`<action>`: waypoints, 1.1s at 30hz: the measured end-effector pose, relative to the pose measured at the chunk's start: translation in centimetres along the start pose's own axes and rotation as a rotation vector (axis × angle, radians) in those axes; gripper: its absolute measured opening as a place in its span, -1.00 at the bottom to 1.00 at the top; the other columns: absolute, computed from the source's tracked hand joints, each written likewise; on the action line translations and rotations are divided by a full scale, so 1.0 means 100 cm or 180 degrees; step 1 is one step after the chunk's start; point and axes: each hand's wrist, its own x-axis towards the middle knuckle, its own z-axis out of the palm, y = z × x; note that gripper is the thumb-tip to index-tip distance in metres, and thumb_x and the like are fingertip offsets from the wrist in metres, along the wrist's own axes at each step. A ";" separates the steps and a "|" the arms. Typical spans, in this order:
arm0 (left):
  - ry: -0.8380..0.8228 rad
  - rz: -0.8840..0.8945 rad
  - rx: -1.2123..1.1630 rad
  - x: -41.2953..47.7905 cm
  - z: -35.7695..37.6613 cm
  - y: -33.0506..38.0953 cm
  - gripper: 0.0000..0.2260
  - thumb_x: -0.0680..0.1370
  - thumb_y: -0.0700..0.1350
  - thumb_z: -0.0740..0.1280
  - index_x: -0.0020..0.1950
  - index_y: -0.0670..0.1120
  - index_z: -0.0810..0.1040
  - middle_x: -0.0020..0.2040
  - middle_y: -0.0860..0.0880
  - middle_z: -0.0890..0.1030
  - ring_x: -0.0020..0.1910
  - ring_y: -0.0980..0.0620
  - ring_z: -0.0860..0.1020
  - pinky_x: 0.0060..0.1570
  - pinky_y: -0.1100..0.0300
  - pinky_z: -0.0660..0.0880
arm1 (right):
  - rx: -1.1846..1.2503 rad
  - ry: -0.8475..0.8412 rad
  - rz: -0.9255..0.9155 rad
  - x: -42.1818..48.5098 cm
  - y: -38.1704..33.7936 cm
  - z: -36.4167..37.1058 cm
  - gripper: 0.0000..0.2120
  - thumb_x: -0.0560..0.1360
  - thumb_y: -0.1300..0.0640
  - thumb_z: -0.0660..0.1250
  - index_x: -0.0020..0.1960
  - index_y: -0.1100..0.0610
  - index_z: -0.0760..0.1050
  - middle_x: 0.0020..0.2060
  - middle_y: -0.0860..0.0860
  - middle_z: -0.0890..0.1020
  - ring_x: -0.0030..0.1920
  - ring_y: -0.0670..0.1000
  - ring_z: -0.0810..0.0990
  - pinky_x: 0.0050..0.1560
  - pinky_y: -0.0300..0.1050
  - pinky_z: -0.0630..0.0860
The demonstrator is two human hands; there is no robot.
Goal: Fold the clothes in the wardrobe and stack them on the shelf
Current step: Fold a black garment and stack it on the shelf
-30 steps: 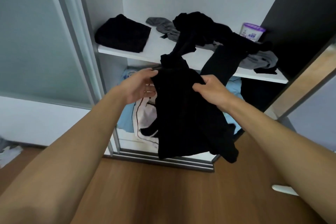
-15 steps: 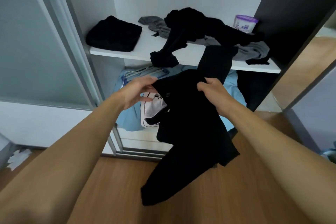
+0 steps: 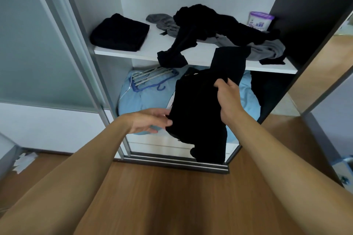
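A black garment [image 3: 196, 116] hangs in front of the open wardrobe. My right hand [image 3: 228, 97] grips its upper edge. My left hand [image 3: 150, 121] pinches its lower left edge. The white shelf [image 3: 152, 51] carries a folded black stack [image 3: 120, 32] at its left end. An unfolded heap of black and grey clothes [image 3: 210, 25] lies across the shelf's middle and right. One black piece [image 3: 229, 59] droops over the shelf's front edge just behind my right hand; I cannot tell whether it belongs to the held garment.
A purple-lidded tub [image 3: 259, 21] stands at the shelf's back right. Below the shelf lie light blue bedding [image 3: 145, 99] and a blue hanger [image 3: 152, 80]. A frosted sliding door [image 3: 47, 44] stands at the left. Crumpled paper [image 3: 24, 160] lies on the wooden floor [image 3: 172, 196].
The garment came away from the shelf heap. My left hand dropped from the garment's top to its lower left edge. My right hand keeps its hold on the top.
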 end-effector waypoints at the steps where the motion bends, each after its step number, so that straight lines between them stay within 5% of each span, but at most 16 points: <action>1: -0.0035 -0.0116 0.0170 0.003 0.001 -0.003 -0.56 0.54 -0.04 0.46 0.41 0.05 0.50 0.29 0.03 0.63 0.34 0.05 0.52 0.42 -0.14 0.40 | 0.0065 0.0019 0.0034 0.000 0.000 0.001 -0.91 0.46 0.22 0.26 -0.11 0.06 0.50 -0.36 -0.04 0.52 -0.33 -0.06 0.51 -0.31 -0.17 0.48; 6: 0.0159 -0.0540 -0.0300 0.004 -0.002 -0.019 -0.74 0.61 -0.29 0.25 0.26 -0.17 0.60 0.20 -0.09 0.68 0.22 -0.05 0.60 0.03 -0.09 0.64 | -0.0018 -0.0042 0.0094 0.005 0.010 -0.003 -0.94 0.43 0.21 0.25 -0.14 0.07 0.47 -0.38 -0.05 0.50 -0.31 -0.04 0.51 -0.30 -0.14 0.47; 8: 0.0897 -0.0291 -0.0824 0.004 -0.009 -0.014 -0.76 0.59 -0.29 0.16 0.11 -0.20 0.61 0.04 -0.13 0.69 0.02 -0.05 0.65 -0.12 -0.01 0.67 | -0.0212 -0.0135 0.0202 0.008 0.017 -0.012 -0.93 0.43 0.21 0.26 -0.13 0.09 0.50 -0.37 -0.04 0.55 -0.32 -0.04 0.56 -0.30 -0.16 0.51; 11: 0.2378 0.0359 -0.1610 0.001 -0.026 0.013 -0.82 0.54 -0.21 0.13 -0.22 -0.09 0.45 -0.41 0.00 0.51 -0.31 -0.02 0.46 -0.42 0.25 0.51 | -0.0955 -0.0515 0.0324 0.003 0.042 -0.023 -0.89 0.47 0.24 0.29 -0.13 0.10 0.58 -0.32 0.00 0.67 -0.35 -0.08 0.65 -0.34 -0.26 0.56; 13: 0.2810 0.0695 -0.1325 -0.005 -0.035 0.036 -0.89 0.42 -0.12 0.17 -0.31 -0.05 0.32 -0.44 -0.02 0.36 -0.32 -0.05 0.34 -0.35 0.14 0.27 | -0.1863 -0.1344 0.0686 -0.005 0.065 -0.027 -0.88 0.53 0.24 0.32 -0.12 0.08 0.59 -0.26 0.03 0.70 -0.35 -0.13 0.67 -0.36 -0.31 0.54; 15: 0.2635 0.1037 -0.0753 -0.012 -0.033 0.056 -0.93 0.32 -0.10 0.19 -0.29 -0.09 0.38 -0.35 -0.11 0.31 -0.29 -0.06 0.28 -0.27 -0.03 0.13 | -0.2833 -0.2328 0.1225 -0.013 0.084 -0.025 -0.92 0.57 0.15 0.34 -0.10 0.07 0.57 -0.29 -0.03 0.68 -0.30 -0.10 0.70 -0.33 -0.28 0.54; 17: 0.2348 0.1184 -0.0268 -0.021 -0.024 0.069 -0.88 0.32 -0.15 0.22 -0.23 -0.18 0.46 -0.32 -0.15 0.35 -0.31 -0.06 0.31 -0.30 -0.02 0.14 | -0.3454 -0.2429 0.0904 -0.010 0.091 -0.017 -0.90 0.53 0.06 0.39 -0.01 0.08 0.57 -0.14 -0.04 0.65 -0.08 0.00 0.70 -0.17 -0.24 0.52; 20: 0.1933 0.1310 0.0224 -0.027 -0.016 0.071 -0.83 0.45 -0.39 0.29 -0.35 -0.37 0.48 -0.47 -0.09 0.35 -0.46 0.08 0.35 -0.45 0.19 0.19 | -0.3031 -0.1825 -0.0067 -0.006 0.082 0.004 -0.44 0.46 0.04 0.51 0.39 0.06 0.40 0.23 -0.02 0.46 0.20 -0.04 0.47 0.13 -0.17 0.45; 23: 0.1832 0.1308 0.0200 -0.032 -0.018 0.064 -0.76 0.44 -0.37 0.27 -0.25 -0.60 0.48 -0.27 -0.23 0.45 -0.23 -0.10 0.39 -0.34 0.23 0.28 | -0.2627 -0.2343 -0.0593 -0.010 0.073 0.029 -0.41 0.46 0.12 0.51 0.42 0.03 0.35 0.36 -0.07 0.39 0.33 -0.08 0.37 0.16 -0.29 0.36; 28: 0.1747 0.1419 0.0108 -0.054 -0.027 0.067 -0.46 0.16 -0.01 0.29 -0.33 -0.56 0.43 -0.25 -0.25 0.43 -0.23 -0.16 0.34 -0.32 -0.04 0.21 | -0.2424 -0.2763 -0.0547 -0.020 0.091 0.066 -0.44 0.46 0.10 0.51 0.38 0.02 0.36 0.25 -0.12 0.51 0.29 -0.16 0.46 0.35 -0.21 0.35; 30: 0.1696 0.1416 0.0238 -0.063 -0.032 0.067 -0.57 0.16 -0.01 0.28 -0.46 -0.43 0.38 -0.37 -0.18 0.37 -0.33 -0.15 0.28 -0.38 -0.09 0.14 | -0.2092 -0.2691 -0.0488 -0.024 0.098 0.077 -0.41 0.43 0.11 0.50 0.39 -0.06 0.34 0.23 -0.13 0.52 0.28 -0.18 0.49 0.37 -0.20 0.38; 33: 0.1672 0.1258 0.0629 -0.076 -0.037 0.071 -0.69 0.28 -0.14 0.29 -0.57 -0.06 0.20 -0.49 -0.04 0.15 -0.44 -0.14 0.08 -0.45 -0.11 0.09 | -0.1831 -0.2679 -0.0578 -0.024 0.096 0.086 -0.44 0.33 0.11 0.32 0.24 -0.30 0.32 0.19 -0.30 0.44 0.19 -0.47 0.41 0.17 -0.53 0.33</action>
